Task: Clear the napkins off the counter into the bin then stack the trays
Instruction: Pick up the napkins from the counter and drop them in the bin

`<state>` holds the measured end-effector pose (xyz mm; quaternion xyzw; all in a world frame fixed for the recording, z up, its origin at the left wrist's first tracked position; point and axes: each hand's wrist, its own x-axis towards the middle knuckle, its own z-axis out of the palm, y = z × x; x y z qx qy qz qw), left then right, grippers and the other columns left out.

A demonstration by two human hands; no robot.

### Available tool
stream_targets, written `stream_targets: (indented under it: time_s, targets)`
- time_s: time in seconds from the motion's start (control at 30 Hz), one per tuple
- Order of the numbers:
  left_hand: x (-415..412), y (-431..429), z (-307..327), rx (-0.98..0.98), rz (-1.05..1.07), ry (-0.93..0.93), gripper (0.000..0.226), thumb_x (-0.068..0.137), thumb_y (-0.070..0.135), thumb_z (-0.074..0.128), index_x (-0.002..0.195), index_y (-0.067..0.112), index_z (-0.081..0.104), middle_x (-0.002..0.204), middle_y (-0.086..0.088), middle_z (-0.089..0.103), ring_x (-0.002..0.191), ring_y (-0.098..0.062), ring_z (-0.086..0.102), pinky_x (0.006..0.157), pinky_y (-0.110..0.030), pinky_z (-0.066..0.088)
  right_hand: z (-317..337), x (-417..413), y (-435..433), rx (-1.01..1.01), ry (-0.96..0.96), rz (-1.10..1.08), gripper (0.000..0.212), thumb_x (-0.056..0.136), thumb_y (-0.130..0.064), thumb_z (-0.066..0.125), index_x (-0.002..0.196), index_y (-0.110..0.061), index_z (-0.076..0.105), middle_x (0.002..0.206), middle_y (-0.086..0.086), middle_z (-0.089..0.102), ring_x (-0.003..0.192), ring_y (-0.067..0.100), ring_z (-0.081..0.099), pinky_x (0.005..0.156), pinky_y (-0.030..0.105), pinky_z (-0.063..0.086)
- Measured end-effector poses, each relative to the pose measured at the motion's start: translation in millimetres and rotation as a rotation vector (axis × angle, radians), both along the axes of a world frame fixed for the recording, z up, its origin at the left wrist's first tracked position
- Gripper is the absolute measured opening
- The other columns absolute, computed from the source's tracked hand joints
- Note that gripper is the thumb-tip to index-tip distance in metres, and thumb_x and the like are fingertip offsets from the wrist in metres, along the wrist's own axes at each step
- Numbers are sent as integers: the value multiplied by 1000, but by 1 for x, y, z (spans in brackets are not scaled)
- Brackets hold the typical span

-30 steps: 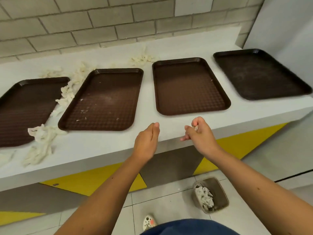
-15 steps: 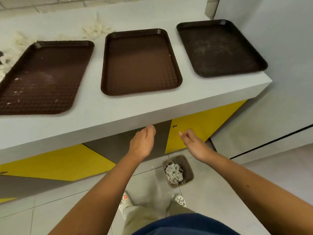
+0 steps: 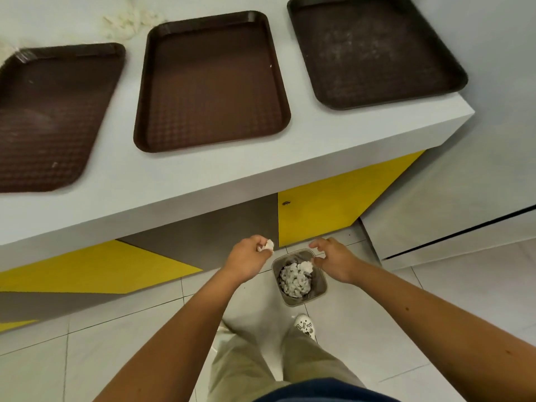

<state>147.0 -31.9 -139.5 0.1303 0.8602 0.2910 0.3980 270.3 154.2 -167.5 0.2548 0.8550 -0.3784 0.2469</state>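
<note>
Three brown trays [image 3: 211, 82] lie side by side on a white counter [image 3: 203, 175] above yellow-and-grey panels and a pale tiled floor, with loose napkins [image 3: 127, 21] at the counter's back. Below, a small bin [image 3: 319, 288] holds crumpled napkins; the left hand [image 3: 246, 256] pinches a white napkin scrap [image 3: 266, 245] beside it, and the right hand [image 3: 333, 259] hangs spread-fingered over its rim.

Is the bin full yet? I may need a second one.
Not full: the napkins lie below the bin rim, with inner wall showing above them.
</note>
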Motion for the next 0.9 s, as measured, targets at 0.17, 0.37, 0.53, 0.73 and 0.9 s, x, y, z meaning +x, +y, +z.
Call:
stream_targets:
  time_s: [0.17, 0.37, 0.53, 0.73, 0.9]
  targets:
    - [13, 10, -25, -51, -42, -110, 29, 90, 23, 63, 118, 16, 62, 112, -9, 65, 100, -29, 65, 74, -30, 47, -3, 7, 12, -5, 121, -109, 28, 97, -20, 54, 124, -13, 57, 124, 9, 51, 99, 14, 53, 86, 19, 36]
    - [38, 34, -49, -64, -35, -230, 40, 85, 22, 68, 124, 21, 58, 117, -9, 65, 106, -27, 64, 79, -27, 49, -1, 23, 24, -32, 251, -194, 20, 98, -16, 50, 114, -14, 62, 105, 1, 57, 78, 0, 52, 75, 18, 42]
    - [43, 47, -66, -61, 9, -308, 51, 75, 29, 78, 118, 33, 49, 117, -6, 65, 104, -22, 64, 87, -35, 54, 0, 40, 34, -12, 242, -222, 20, 99, -19, 49, 113, -18, 63, 105, 0, 59, 85, 14, 61, 78, 22, 46]
    - [36, 46, -57, -11, -35, -225, 29, 87, 21, 68, 115, 19, 62, 109, -3, 65, 95, -16, 62, 76, -21, 47, 8, 44, 33, -34, 262, -223, 22, 96, -11, 52, 113, -16, 63, 105, 2, 59, 78, 12, 57, 79, 23, 48]
    - [24, 40, -17, 97, -44, -65, 15, 88, 19, 67, 103, 19, 66, 97, -1, 69, 88, -12, 63, 63, -9, 39, 25, 25, 26, -58, 323, -186, 16, 94, -12, 57, 107, -18, 65, 102, -1, 61, 71, 0, 53, 65, 4, 38]
